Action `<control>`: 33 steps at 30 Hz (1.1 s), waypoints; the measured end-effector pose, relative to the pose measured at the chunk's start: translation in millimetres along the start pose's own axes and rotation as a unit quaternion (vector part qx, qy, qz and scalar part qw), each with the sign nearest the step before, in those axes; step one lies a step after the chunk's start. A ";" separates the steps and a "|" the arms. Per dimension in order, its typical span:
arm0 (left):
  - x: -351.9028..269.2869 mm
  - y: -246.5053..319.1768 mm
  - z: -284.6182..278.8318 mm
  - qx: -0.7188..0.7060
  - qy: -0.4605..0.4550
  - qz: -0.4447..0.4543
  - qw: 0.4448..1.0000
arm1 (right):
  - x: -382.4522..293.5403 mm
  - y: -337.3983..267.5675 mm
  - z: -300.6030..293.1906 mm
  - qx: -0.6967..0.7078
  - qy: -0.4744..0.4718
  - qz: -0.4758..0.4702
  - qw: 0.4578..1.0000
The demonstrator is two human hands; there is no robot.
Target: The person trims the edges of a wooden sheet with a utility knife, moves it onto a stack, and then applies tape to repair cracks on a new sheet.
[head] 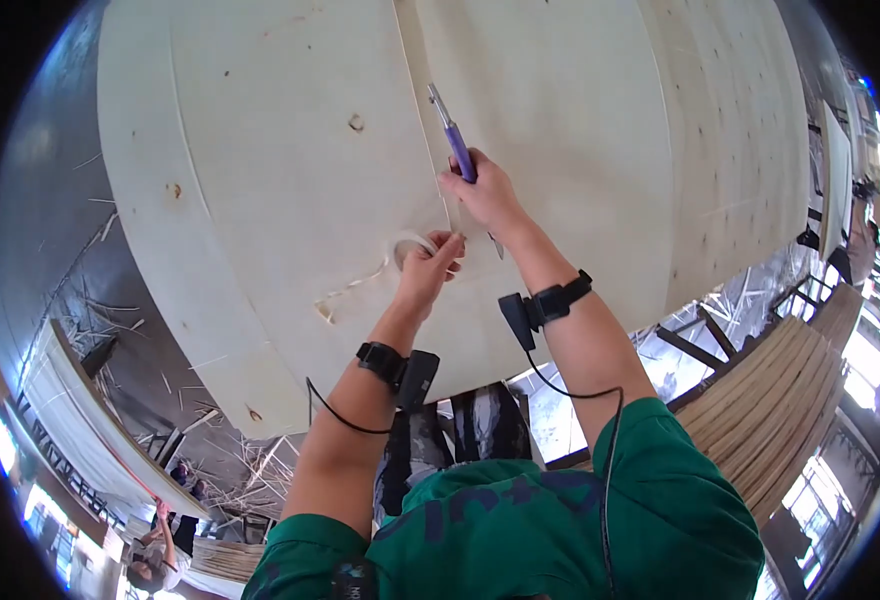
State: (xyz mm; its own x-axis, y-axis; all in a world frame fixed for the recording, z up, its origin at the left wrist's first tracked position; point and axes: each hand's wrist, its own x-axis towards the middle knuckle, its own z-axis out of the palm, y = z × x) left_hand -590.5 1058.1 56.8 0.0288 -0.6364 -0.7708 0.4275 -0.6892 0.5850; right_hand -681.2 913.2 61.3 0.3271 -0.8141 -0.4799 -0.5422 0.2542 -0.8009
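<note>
My right hand (pixel 487 193) grips a purple-handled tool (pixel 459 150), its metal rod end pointing away from me. A pointed metal blade (pixel 496 246) shows below my right wrist; whether it belongs to that tool is hidden by the hand. My left hand (pixel 431 268) holds a roll of pale tape (pixel 404 247). Between the two hands a short tape strip (pixel 453 214) lies along a seam (pixel 416 82) in the pale wood veneer sheets (pixel 297 172). A twisted tape scrap (pixel 325 310) rests on the veneer, left of my left hand.
Stacked wood boards (pixel 770 412) stand at lower right. Another sheet-covered stack (pixel 102 427) is at lower left, where a person (pixel 156 559) reaches towards it. Wood splinters (pixel 252 472) litter the floor. Cables (pixel 611 480) run from the bands on my forearms.
</note>
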 end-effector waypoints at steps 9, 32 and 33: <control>-54.9 82.6 -63.3 0.398 0.201 0.217 0.869 | -35.4 -71.3 -13.3 0.014 -0.154 -0.047 0.987; -136.5 109.0 -177.6 0.505 -0.003 0.054 0.861 | 9.9 -86.5 -26.2 0.178 -0.202 0.100 0.958; -126.0 106.7 -169.5 0.471 -0.027 0.047 0.881 | 16.6 -81.7 -14.6 0.208 -0.202 0.107 0.951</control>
State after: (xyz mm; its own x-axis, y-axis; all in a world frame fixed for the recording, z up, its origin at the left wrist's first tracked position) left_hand -395.4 1123.5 173.6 -0.0293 -0.7041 -0.7095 -0.5136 -0.5983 0.6150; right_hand -642.8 871.3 124.0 0.5600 -0.4745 -0.6791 -0.3041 0.6448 -0.7012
